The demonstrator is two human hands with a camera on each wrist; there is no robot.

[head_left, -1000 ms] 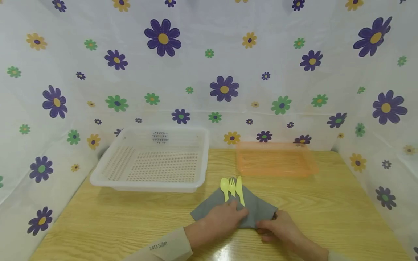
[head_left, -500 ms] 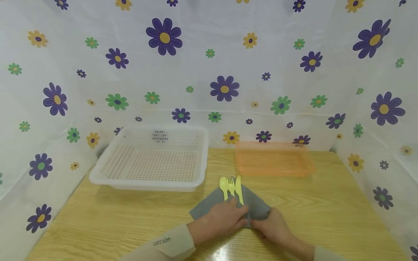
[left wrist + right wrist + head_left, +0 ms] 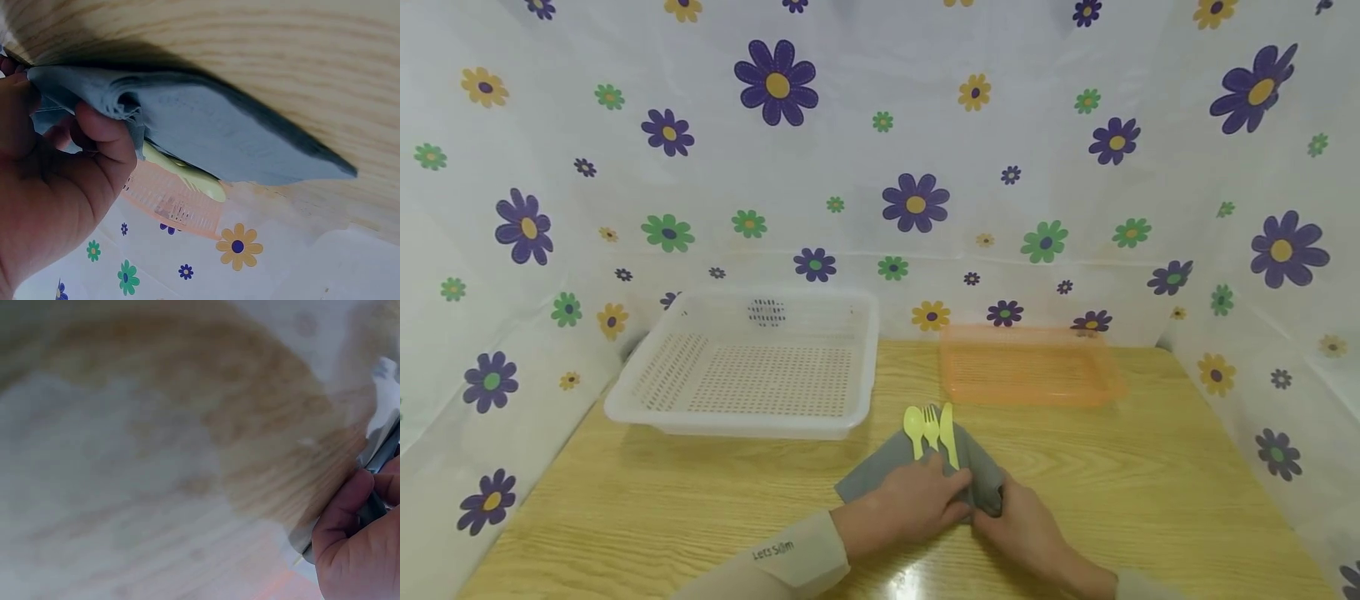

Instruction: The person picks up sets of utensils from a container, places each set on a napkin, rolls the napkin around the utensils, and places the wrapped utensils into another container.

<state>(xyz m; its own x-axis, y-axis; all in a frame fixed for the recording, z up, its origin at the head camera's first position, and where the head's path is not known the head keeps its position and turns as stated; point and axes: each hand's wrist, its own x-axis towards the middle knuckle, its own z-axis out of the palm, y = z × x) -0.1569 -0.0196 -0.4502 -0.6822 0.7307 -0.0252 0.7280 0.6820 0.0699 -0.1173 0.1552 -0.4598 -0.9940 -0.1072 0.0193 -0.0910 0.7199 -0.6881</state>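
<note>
A grey cloth napkin [image 3: 874,473] lies on the table, wrapped over the lower ends of a yellow-green spoon [image 3: 913,422], fork [image 3: 931,428] and knife [image 3: 948,435]. Their heads stick out at its far corner; the handles are hidden. My left hand [image 3: 919,502] holds the folded cloth down over the handles, its fingertips pinching the fold in the left wrist view. On the right side, my right hand [image 3: 1028,527] grips the napkin's turned-in edge close beside the left hand. The right wrist view shows its thumb and fingers [image 3: 351,506] pinching the cloth.
A white perforated basket [image 3: 850,423] stands at the back left of the wooden table [image 3: 700,508]. An orange slotted tray [image 3: 1037,398] is at the back right. Behind and along both sides hangs a flower-print sheet [image 3: 850,150].
My right hand has moved left, folding the napkin's right corner inward toward the cutlery. The left hand has stayed in place on the cloth.
</note>
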